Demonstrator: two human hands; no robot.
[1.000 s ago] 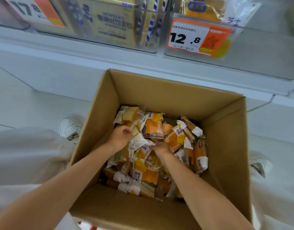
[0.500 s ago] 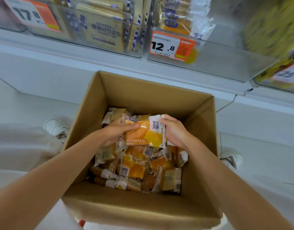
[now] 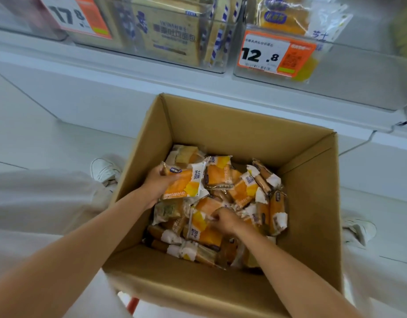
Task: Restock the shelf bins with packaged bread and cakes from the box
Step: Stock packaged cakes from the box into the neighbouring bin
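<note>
In the box [image 3: 243,127], the left hand [image 3: 156,188] grips an orange pack [image 3: 186,183], fingers curled round its edge. The right hand [image 3: 226,220] pinches a second pack [image 3: 206,234] lower down.

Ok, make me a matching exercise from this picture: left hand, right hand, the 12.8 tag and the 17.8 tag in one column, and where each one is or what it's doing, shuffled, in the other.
Column one
1. left hand
2. right hand
3. 12.8 tag
4. 17.8 tag

Column two
A. on the left bin, top left
B. fingers curled on the pile in the box
C. holds an orange packet
D. on the right bin, above the box

Pairs: 1-C, 2-B, 3-D, 4-A
</note>
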